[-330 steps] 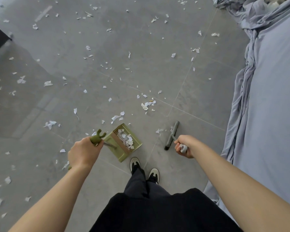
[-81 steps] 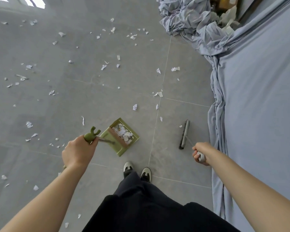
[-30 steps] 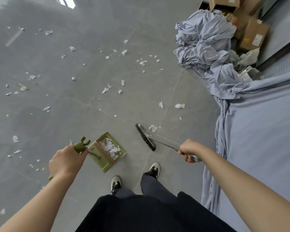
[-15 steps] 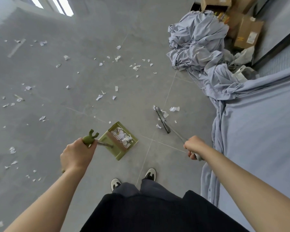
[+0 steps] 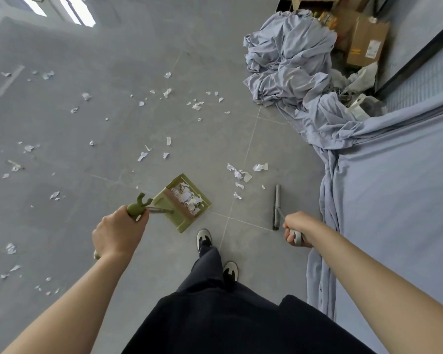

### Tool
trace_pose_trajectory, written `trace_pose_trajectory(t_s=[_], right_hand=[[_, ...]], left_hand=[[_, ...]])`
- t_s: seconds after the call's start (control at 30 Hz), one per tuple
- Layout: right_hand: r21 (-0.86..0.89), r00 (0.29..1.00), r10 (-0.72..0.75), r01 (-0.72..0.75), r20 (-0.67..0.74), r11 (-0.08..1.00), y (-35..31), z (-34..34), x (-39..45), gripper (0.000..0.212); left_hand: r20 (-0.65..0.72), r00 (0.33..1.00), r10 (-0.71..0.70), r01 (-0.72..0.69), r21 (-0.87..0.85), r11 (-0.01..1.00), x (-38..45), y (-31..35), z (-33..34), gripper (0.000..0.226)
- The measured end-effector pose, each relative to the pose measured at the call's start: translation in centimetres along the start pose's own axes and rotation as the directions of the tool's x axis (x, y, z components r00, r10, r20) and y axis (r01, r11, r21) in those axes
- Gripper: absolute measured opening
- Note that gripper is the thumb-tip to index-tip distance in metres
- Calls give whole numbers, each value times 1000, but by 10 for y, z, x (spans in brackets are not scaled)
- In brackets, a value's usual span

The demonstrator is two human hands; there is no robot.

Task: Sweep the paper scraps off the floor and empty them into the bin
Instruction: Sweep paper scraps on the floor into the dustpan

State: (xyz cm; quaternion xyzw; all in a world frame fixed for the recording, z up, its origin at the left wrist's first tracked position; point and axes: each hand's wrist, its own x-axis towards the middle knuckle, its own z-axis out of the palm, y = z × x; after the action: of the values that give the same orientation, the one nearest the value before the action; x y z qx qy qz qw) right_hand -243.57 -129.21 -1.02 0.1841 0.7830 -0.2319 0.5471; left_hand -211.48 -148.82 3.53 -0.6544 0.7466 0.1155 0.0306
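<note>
Green plastic fills my left hand (image 5: 118, 232): my fingers are wrapped tight round the dustpan handle (image 5: 138, 207), and the dustpan (image 5: 182, 203) sits low over the grey tiled floor (image 5: 113, 60) just ahead of my shoes (image 5: 204, 238), with a heap of white paper scraps inside it. My right hand (image 5: 297, 229) is clenched round the grey broom handle (image 5: 296, 236), and the broom head (image 5: 276, 207) lies to the right of the pan, apart from it. Between pan and broom head, slightly farther off, a small cluster of paper scraps (image 5: 238, 173) lies beside a tile seam. More scraps dot the floor far and left, all the way out to the bright window reflection (image 5: 72, 11). On the right a blue-grey sheet (image 5: 394, 200) spreads flat, bunching into a crumpled heap (image 5: 289, 57) at the far end. Cardboard boxes (image 5: 366, 42) stand behind that heap. No bin shows in my view.
</note>
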Motion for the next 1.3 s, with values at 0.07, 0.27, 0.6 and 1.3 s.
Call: trace_pose_trajectory(t_s=[0.07, 0.27, 0.6, 1.3], right_hand=[[-37, 998, 45, -44, 41, 998, -11, 11, -6, 26], [256, 971, 47, -108, 234, 961, -71, 55, -18, 27], [558, 954, -15, -163, 300, 814, -144, 77, -6, 17], [41, 997, -70, 70, -19, 997, -256, -7, 25, 24]], left_hand=[[8, 1000, 7, -7, -3, 1000, 9, 2, 1, 43], [57, 998, 19, -21, 46, 999, 59, 13, 2, 43], [161, 987, 11, -20, 52, 998, 138, 36, -5, 39], [149, 987, -56, 52, 28, 998, 171, 117, 6, 42]])
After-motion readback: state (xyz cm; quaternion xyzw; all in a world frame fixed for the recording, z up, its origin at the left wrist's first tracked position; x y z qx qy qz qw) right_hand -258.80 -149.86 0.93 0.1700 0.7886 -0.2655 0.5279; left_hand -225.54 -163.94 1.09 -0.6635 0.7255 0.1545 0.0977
